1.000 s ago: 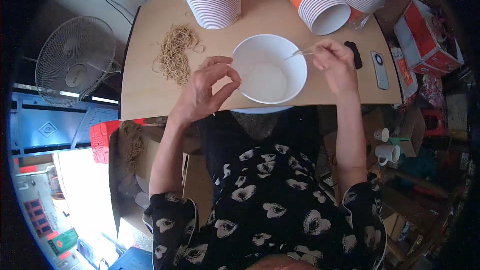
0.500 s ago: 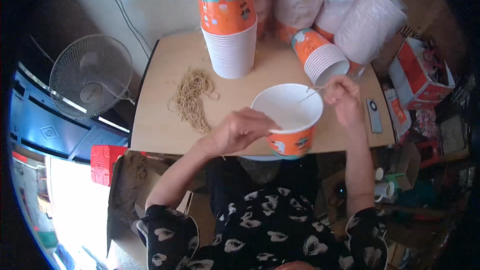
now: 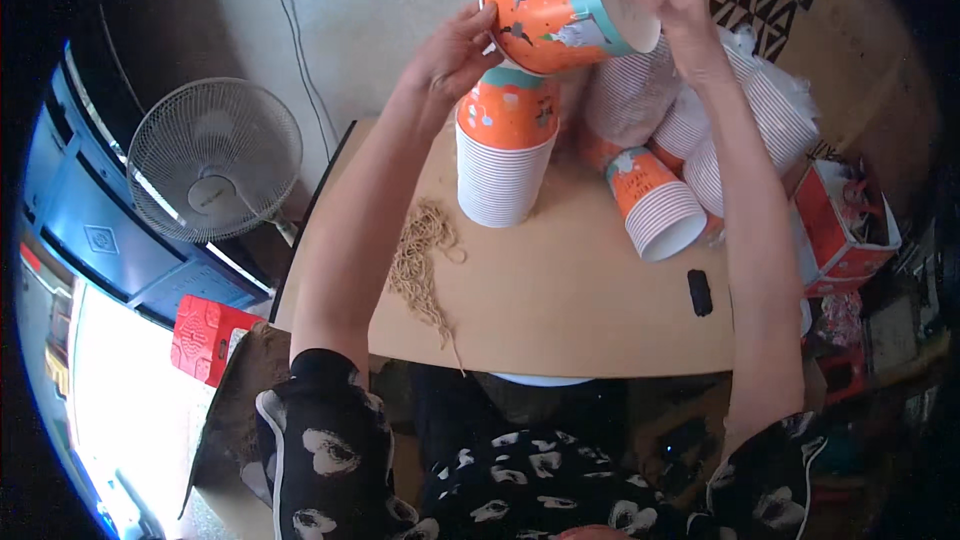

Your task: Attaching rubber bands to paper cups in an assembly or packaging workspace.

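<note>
- The printed paper bucket (image 3: 545, 15), seen upright on the surface (image 3: 580, 300) half a second earlier, had been lifted and tipped sideways above the inverted bucket stack (image 3: 505, 175); whether the two touched could not be told.
- Its rim was gripped by the partly closed left hand (image 3: 450, 58).
- Its base was met by the loosely curved, blurred right hand (image 3: 680, 20); how firmly could not be told.
- Rim work with the cord seemingly had been left for bucket handling.
- The beige cord heap (image 3: 422, 260) was left untouched.
</note>
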Available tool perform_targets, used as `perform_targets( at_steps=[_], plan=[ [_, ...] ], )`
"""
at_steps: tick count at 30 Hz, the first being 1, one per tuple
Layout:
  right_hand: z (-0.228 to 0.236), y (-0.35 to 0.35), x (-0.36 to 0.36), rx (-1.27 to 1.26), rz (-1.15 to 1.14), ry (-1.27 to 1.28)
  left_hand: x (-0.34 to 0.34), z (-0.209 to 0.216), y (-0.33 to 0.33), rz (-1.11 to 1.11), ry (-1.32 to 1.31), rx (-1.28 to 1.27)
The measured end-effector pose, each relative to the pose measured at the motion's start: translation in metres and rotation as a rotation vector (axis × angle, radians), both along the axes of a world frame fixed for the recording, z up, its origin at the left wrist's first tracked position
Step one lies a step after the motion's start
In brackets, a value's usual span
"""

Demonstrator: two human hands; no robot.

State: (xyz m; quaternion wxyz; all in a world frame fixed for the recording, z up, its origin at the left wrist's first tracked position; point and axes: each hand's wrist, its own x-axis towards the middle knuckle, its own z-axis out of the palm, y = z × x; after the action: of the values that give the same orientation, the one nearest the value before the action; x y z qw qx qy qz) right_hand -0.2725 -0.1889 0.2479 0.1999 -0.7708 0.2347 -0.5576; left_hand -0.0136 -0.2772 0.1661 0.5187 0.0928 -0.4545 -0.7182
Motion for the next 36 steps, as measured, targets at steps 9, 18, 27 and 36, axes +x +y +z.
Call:
perform_targets(
  at_steps=[9, 18, 27, 36],
  plan=[
    [0.013, -0.017, 0.049, 0.166, -0.514, 0.353, 0.023, -0.031, -0.066, 0.074, 0.076, -0.015],
    [-0.007, -0.057, 0.078, 0.261, -0.61, 0.675, 0.046, -0.087, -0.076, 0.206, -0.013, 0.233],
    [-0.075, -0.081, 0.109, 0.122, -0.834, 0.783, 0.06, -0.174, -0.047, 0.364, -0.203, 0.368],
    [-0.12, 0.015, 0.043, -0.242, -0.542, -0.012, -0.023, -0.225, 0.105, 0.417, -0.4, -0.052]
  ],
)
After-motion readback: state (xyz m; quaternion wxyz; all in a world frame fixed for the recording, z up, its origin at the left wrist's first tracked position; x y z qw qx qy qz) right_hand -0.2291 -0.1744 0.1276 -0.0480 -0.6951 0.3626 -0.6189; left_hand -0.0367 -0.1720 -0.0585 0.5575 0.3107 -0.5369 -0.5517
